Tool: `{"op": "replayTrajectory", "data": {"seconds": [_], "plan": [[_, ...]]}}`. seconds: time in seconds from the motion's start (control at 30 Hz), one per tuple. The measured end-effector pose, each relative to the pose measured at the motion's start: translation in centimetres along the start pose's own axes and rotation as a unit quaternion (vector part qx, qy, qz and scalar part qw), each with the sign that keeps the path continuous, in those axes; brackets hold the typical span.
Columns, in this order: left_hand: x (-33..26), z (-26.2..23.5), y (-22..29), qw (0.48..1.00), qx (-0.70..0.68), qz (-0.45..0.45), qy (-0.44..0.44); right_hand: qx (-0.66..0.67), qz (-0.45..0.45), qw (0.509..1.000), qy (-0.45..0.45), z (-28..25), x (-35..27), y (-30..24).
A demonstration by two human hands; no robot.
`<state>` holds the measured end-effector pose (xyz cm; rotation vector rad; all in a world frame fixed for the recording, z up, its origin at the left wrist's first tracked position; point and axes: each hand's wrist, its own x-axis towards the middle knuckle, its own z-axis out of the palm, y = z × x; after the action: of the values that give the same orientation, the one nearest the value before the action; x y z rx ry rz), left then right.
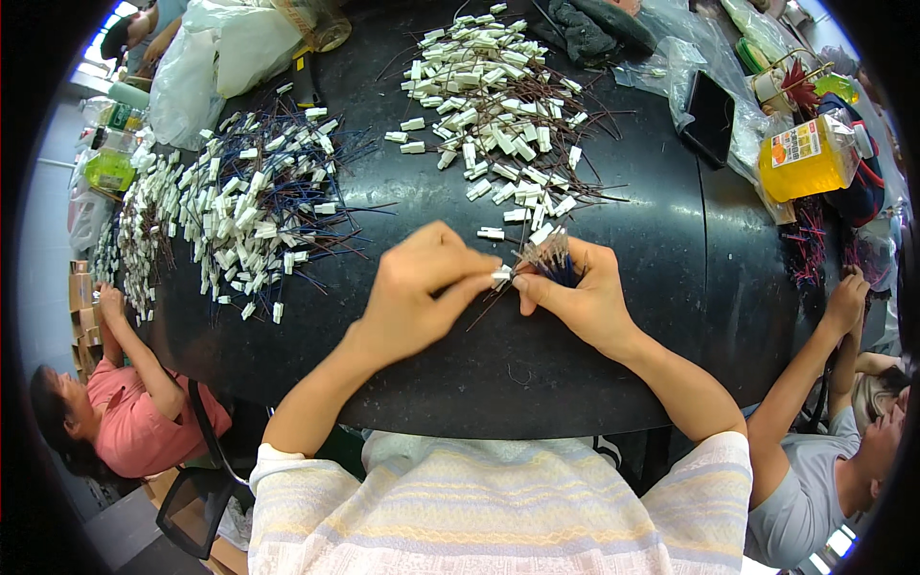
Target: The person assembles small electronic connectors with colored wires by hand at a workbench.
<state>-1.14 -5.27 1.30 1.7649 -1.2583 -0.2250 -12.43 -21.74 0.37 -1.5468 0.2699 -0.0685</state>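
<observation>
Between the fingertips of my left hand (422, 283) is a small white plastic connector (501, 276), pinched by thumb and forefinger. My right hand (589, 297) is closed around a bunch of dark blue wires with clear ends (548, 254); its thumb tip nearly meets the connector. A thin brown wire runs down from between the hands. Just beyond my fingers lies a loose white connector (491, 233), at the near end of a pile of white connectors on brown wires (498, 125). Whether a wire sits inside the pinched connector is too small to tell.
Left on the black table (613, 383) lies a heap of connectors with blue wires (249, 192). A yellow-handled cutter (305, 79) and plastic bag (225, 53) lie beyond. At right are a phone (709, 117) and a yellow drink bottle (810, 158). People sit at both sides.
</observation>
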Motion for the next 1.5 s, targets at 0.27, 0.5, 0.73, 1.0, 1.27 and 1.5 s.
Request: {"op": "replayTrajectory", "data": {"seconds": [0.27,0.5,0.73,1.0,1.27,1.5], "plan": [[1.4,1.0,-2.8,0.985,0.143,0.091,0.031,0.027,0.051,0.998,0.033,0.1,0.0,-0.4],[0.1,0.0,0.0,0.995,-0.009,-0.090,0.045,0.019,0.030,0.998,0.048,0.1,0.3,0.2],[-0.2,0.4,-0.2,0.996,0.002,-0.063,0.055,0.007,0.021,0.999,0.041,0.4,0.1,0.3],[-0.3,0.3,-0.2,0.997,-0.021,-0.057,0.040,-0.018,0.029,0.999,0.009,0.2,0.0,-0.1],[-0.4,0.9,-0.2,0.994,-0.075,-0.074,0.025,-0.012,-0.003,1.000,0.011,-0.1,0.2,0.8],[-0.5,1.6,0.1,0.994,-0.087,-0.065,0.022,-0.013,-0.012,1.000,-0.008,0.1,0.0,0.1]]}}
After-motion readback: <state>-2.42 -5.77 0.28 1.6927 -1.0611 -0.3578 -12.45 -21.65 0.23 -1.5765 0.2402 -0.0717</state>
